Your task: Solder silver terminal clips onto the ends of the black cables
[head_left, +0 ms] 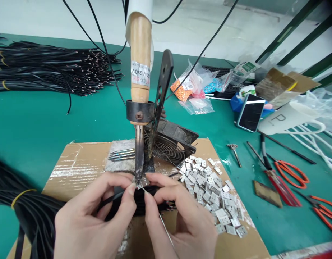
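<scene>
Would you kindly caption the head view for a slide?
Left hand holds black cable, right hand thin wire, at a soldering iron.

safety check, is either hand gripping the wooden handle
No, a black clamp holds the wooden handle, left hand and right hand both below.

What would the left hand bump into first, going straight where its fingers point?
Probably the soldering iron, at its lower end, close beside the left hand; exact depth is unclear.

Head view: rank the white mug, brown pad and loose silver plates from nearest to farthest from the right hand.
From the right hand:
1. Silver plates: just to its right, on the cardboard.
2. Brown pad: farther right.
3. White mug: back right, beyond the pad.
</scene>
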Available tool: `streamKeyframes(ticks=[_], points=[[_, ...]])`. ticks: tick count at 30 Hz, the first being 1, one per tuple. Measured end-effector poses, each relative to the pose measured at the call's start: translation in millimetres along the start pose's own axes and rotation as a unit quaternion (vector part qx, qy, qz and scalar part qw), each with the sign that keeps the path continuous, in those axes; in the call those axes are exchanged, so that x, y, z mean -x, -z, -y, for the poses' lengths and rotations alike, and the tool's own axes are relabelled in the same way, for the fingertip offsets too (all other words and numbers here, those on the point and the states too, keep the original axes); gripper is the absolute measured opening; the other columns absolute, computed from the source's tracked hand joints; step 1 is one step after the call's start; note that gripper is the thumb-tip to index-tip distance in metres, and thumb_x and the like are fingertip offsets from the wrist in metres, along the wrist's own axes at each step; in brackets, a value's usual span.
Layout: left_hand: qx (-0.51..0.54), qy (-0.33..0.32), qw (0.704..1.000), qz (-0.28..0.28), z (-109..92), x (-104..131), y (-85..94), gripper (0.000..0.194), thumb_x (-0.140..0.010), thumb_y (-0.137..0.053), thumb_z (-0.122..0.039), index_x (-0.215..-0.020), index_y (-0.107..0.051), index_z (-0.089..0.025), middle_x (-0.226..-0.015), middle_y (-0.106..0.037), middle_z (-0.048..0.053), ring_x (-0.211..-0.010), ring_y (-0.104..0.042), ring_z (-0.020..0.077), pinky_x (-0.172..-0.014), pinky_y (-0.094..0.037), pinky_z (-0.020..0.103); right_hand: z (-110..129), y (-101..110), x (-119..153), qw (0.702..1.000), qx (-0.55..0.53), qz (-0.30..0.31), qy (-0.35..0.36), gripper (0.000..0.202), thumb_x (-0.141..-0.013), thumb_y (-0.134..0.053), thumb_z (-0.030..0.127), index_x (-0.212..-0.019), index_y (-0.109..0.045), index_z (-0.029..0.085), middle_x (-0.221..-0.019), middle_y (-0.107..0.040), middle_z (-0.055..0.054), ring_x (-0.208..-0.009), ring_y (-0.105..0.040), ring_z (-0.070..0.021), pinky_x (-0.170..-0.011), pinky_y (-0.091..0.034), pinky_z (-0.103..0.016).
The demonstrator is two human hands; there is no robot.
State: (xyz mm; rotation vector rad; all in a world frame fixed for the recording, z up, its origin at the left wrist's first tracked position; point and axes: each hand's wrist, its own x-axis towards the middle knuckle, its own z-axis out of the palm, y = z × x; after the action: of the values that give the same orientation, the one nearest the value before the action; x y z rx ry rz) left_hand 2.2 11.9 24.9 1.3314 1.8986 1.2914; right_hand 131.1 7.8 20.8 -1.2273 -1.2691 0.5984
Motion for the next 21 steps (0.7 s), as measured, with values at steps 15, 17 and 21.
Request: streamKeyframes(ticks=[15,17,21], points=[[0.026,-0.014,1.000,0.010,-7.6,-3.0,-1.4,0.008,-0.081,-0.075,-0.034,-0.074,-0.077,-0.030,-0.077,-0.081,-0.005,-0.061,-0.077,0.0104,-0.056,-0.061,0.009,0.2,-0.1,-2.7,1.000,-0.006,0.003,0.012,0.016,-0.086,-0.071,0.010,-0.080,-0.070,0.025,-0.106,-0.088,-0.002,-0.086,-0.085,-0.0175,-0.077,-0.069,-0.025],[0.024,-0.010,1.000,0.009,-8.1,-3.7,-1.6,0.009,-0.080,-0.075,-0.034,-0.073,-0.077,-0.029,-0.076,-0.081,-0.004,-0.062,-0.078,0.0119,-0.056,-0.062,0.010,-1.0,-0.5,-2.1,1.000,-0.006,0.000,0.014,0.016,-0.086,-0.070,0.011,-0.080,-0.070,0.025,-0.107,-0.087,0.000,-0.088,-0.085,-0.0161,-0.079,-0.068,-0.024],[0.026,-0.011,0.999,0.016,-8.1,-4.4,-1.6,0.008,-0.076,-0.076,-0.031,-0.068,-0.076,-0.028,-0.072,-0.080,-0.002,-0.059,-0.078,0.0139,-0.054,-0.062,0.012,-3.5,0.0,-0.7,1.000,0.009,0.006,0.015,0.015,-0.087,-0.070,0.012,-0.080,-0.069,0.025,-0.106,-0.087,0.001,-0.089,-0.084,-0.0155,-0.082,-0.067,-0.024]])
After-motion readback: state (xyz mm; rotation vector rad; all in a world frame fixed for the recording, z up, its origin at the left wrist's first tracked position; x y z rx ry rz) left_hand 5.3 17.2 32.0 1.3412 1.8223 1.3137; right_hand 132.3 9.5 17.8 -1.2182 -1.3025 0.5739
